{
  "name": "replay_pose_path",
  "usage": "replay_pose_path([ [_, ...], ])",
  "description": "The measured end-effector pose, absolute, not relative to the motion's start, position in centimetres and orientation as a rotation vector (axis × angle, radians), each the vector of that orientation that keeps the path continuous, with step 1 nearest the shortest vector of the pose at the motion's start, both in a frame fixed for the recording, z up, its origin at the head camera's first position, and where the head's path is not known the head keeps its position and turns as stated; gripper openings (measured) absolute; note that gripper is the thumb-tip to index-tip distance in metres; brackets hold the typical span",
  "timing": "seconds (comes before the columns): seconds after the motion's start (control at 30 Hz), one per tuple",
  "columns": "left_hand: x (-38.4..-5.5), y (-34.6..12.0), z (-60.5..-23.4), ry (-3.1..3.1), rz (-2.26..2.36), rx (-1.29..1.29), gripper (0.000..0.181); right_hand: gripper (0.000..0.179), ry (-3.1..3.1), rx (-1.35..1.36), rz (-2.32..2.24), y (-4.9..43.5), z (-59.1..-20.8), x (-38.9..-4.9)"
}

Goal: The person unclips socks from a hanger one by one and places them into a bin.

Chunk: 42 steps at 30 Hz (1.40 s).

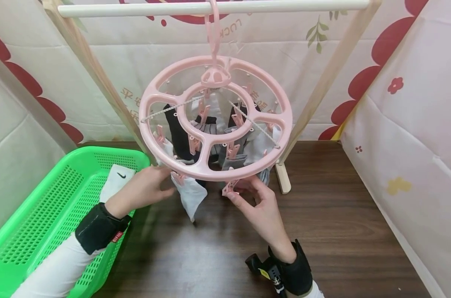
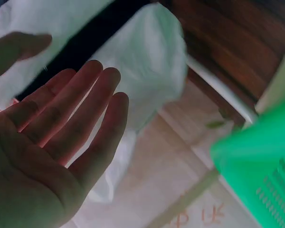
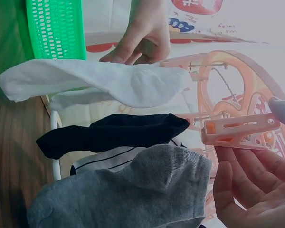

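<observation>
Two bare hands are recorded in the head view beneath a pink ring hanger (image 1: 210,173), which is hung by its hook (image 1: 215,37) from a white rod (image 1: 143,9). A pink clip (image 1: 230,188) is pinched by the right hand (image 1: 260,205) at the ring's near edge. The left hand (image 1: 145,190) is placed beside a hanging white sock (image 1: 191,194); contact cannot be confirmed. A folded sock (image 1: 118,178) is contained in the green basket (image 1: 115,150). Should the clip be tugged, the ring could be tilted, support being given from above only.

In the left wrist view, the left hand's fingers (image 2: 107,130) are seen loosely extended, thumb apart, with nothing held.

In the right wrist view, the clip is gripped between thumb and fingers; no fabric is seen in it. A black sock (image 3: 109,135) and a grey sock (image 3: 114,194) are hung nearby; through such crowding, neighbouring fabric might be snagged.
</observation>
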State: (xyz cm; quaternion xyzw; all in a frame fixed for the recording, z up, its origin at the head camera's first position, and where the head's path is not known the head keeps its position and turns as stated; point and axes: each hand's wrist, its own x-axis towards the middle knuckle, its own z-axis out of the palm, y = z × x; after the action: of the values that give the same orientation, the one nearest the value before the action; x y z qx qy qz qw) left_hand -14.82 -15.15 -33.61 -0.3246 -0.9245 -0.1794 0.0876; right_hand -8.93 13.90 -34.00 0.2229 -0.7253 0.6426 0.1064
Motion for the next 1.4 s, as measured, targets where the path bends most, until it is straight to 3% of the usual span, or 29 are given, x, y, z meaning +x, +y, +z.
replay_pose_path([
  [0.17,-15.0,-14.3,-34.3,-2.729,-0.732,-1.018,0.059,0.027,-2.111,0.671,1.903,13.9,-34.0,-9.1],
  [0.43,-14.8,-13.3,-35.2,-2.665,-1.165,-1.189,0.022,0.029,-2.115,0.640,1.909,14.3,-34.1,-9.1],
  [0.73,-14.4,-12.4,-35.5,-2.611,-1.187,-1.217,0.007,0.038,-2.129,0.591,1.891,14.7,-34.4,-8.8],
  [1.1,-14.0,-11.0,-36.0,-2.804,-1.243,-1.210,0.007,0.034,-2.561,0.483,1.593,15.4,-36.1,-8.0],
  [1.33,-14.5,-10.1,-36.4,-2.844,-1.294,-1.229,0.008,0.041,-2.470,0.756,1.484,14.7,-35.9,-8.6],
  [1.4,-14.6,-9.8,-36.7,-2.853,-1.266,-1.235,0.016,0.044,-2.351,0.852,1.467,14.6,-35.5,-9.2],
])
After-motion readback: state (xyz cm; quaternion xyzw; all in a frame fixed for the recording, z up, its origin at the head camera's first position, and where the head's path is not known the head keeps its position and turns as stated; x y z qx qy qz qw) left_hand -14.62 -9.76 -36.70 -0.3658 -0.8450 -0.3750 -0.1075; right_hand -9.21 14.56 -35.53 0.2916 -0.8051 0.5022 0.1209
